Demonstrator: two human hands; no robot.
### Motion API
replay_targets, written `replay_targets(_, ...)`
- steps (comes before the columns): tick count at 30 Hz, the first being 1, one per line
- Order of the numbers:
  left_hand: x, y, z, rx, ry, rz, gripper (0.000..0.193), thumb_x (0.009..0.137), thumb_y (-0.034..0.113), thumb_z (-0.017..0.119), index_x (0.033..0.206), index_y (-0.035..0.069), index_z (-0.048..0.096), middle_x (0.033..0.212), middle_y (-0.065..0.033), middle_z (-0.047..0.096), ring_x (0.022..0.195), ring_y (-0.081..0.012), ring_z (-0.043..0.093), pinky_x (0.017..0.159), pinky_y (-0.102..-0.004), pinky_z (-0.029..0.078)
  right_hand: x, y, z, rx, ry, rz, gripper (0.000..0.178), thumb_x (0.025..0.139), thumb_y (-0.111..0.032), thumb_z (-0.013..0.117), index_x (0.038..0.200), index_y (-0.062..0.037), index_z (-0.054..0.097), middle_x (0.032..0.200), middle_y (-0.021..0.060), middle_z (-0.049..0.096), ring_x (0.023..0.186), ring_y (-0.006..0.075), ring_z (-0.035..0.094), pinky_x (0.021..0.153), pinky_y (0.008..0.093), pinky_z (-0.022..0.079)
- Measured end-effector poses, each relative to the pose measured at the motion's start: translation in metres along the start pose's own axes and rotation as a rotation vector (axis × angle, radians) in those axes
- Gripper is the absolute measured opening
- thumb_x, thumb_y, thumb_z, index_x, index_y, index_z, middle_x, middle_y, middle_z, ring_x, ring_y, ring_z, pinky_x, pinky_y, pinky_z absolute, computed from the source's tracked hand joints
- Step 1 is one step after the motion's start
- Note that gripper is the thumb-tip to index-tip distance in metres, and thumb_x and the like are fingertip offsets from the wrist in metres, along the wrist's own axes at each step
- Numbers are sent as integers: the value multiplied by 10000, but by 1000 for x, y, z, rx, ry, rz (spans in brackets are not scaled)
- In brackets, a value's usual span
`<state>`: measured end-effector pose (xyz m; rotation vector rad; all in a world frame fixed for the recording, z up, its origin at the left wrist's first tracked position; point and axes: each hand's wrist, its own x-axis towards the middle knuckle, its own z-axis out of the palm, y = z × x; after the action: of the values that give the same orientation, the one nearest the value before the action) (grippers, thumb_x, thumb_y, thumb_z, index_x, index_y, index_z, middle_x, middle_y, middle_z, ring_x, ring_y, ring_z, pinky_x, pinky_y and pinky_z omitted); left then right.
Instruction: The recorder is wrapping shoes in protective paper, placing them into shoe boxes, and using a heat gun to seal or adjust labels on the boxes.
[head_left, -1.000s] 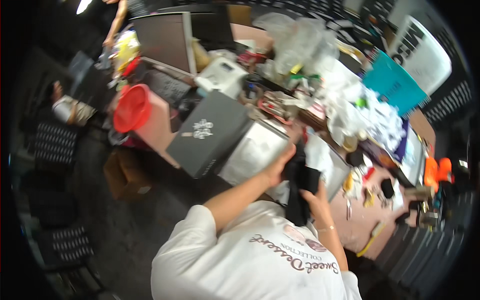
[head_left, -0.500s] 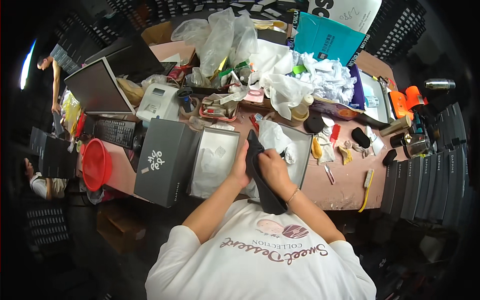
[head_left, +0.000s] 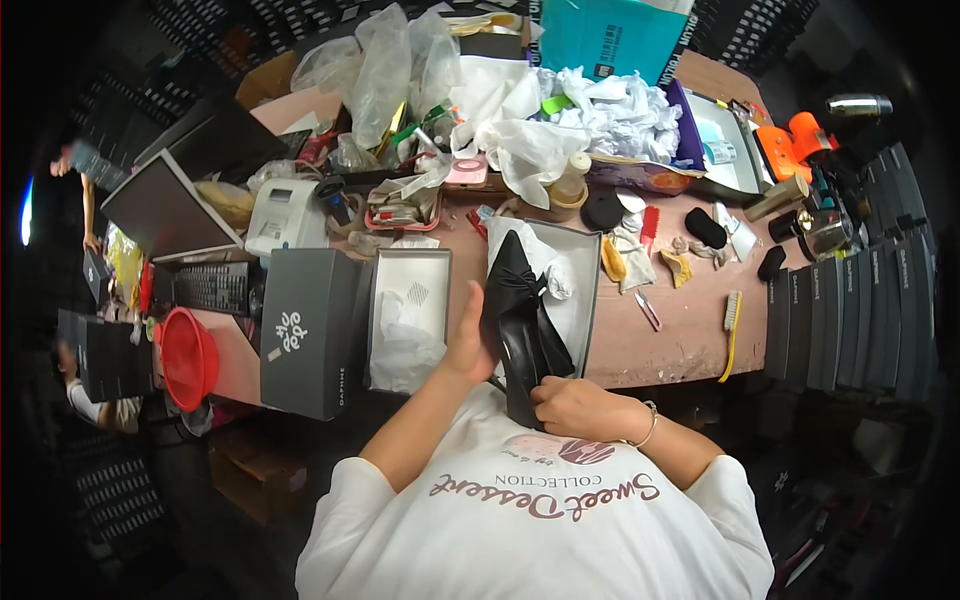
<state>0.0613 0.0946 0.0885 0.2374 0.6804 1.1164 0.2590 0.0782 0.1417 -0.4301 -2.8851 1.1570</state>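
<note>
black shoe (head_left: pixel 514 340), seen from my remote post between the white shirt (head_left: pixel 520 520) and the open grey box (head_left: pixel 579 318); right hand (head_left: pixel 580 408) gripping its heel end, fingers curled; left hand (head_left: pixel 470 340) alongside, its hidden fingers' closure i cannot tell.

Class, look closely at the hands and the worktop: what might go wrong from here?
If the right hand lost its grip, the black shoe might drop. 
Its bow sticks out from the upper and could snag or be crushed. 
The yellow brush lies close to the front edge of the table and might get knocked off.
</note>
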Motion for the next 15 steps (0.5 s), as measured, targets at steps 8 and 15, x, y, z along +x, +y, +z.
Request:
replay_targets(8, 0, 13, -2, -184, -117, 30, 929, 866, 784, 255, 1142, -42, 579, 1043, -192, 660, 921, -290, 666, 825, -393, 553, -10, -7, -33, 480, 874, 243, 302, 812, 49, 511, 1088, 36, 633, 971, 110, 623, 877, 215, 597, 822, 288, 461)
replay_targets(15, 0, 29, 33, -72, -12, 178, 822, 909, 723, 224, 1293, 56, 513, 1134, -183, 641, 922, -284, 667, 779, -380, 572, 27, 21, -5, 742, 728, 368, 557, 840, -212, 724, 1283, 54, 515, 1125, 150, 543, 1054, 216, 537, 930, 301, 427)
